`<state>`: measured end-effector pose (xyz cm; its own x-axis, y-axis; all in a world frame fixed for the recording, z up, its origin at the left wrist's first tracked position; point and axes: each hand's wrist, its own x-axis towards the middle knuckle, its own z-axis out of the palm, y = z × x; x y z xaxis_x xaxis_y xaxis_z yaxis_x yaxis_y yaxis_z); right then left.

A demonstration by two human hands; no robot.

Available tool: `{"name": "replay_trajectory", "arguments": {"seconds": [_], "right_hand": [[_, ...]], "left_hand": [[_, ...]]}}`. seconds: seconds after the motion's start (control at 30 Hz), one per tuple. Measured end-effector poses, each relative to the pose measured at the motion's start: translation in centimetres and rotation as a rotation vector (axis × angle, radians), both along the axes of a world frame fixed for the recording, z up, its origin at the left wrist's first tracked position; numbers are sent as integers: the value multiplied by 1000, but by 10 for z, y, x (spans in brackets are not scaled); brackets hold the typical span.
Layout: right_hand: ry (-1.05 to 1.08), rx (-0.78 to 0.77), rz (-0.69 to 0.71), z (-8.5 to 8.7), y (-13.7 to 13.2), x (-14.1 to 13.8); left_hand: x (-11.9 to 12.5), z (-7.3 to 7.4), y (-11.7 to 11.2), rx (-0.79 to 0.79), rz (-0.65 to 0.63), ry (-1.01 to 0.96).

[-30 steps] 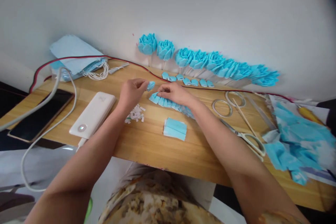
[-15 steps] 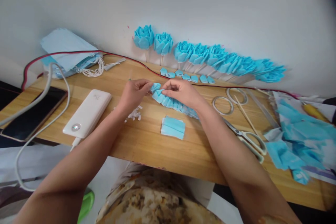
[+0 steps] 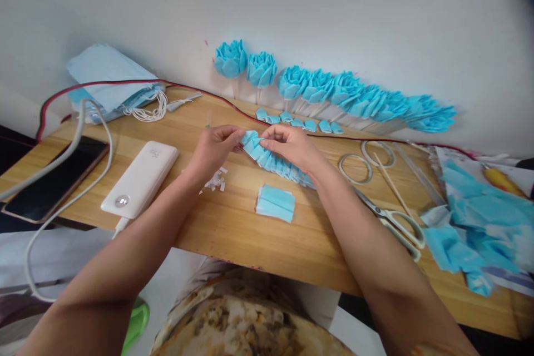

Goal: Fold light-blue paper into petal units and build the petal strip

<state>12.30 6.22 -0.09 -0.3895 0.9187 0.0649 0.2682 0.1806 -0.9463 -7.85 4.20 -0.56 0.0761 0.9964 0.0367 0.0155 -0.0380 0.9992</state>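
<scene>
A: Where is the overlapping row of folded light-blue fabric petals (image 3: 277, 162)?

B: Centre of the frame, over the wooden tabletop (image 3: 225, 233), slanting from the left hand (image 3: 213, 147) down toward the right wrist.

A: How does each grip stand?

B: The left grip pinches the row's upper-left end between thumb and finger. The right hand (image 3: 290, 148) has its grip closed on the pleats just beside that.

A: What's near?

B: A flat, rectangular light-blue fabric piece (image 3: 275, 204) below centre, small white scraps (image 3: 216, 181) left of it, and light-blue fabric flowers (image 3: 319, 86) along the white wall (image 3: 334, 5), upper centre to right.
</scene>
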Motion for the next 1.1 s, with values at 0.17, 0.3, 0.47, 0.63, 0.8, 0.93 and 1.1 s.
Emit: {"name": "replay_trajectory", "arguments": {"seconds": [0.17,0.3,0.47,0.63,0.8,0.93,1.1], "right_hand": [[12,0,-9,0,0,0],[19,2,-12,0,0,0],[6,19,-6,-1,1,0],[-16,22,2,-1,0,-1],[-20,34,-7,6,-4,-3],[-80,65,6,4,-6,-7],[-97,129,-28,-5,-2,-7]], "left_hand": [[-1,0,0,-19,-4,6],[-1,2,-2,-24,-57,-18],[0,3,-2,4,-107,-24],[1,-2,0,33,-103,-8],[1,-7,3,38,-81,-44],[3,-11,3,73,-84,-9],[2,-2,-1,42,-89,-13]]}}
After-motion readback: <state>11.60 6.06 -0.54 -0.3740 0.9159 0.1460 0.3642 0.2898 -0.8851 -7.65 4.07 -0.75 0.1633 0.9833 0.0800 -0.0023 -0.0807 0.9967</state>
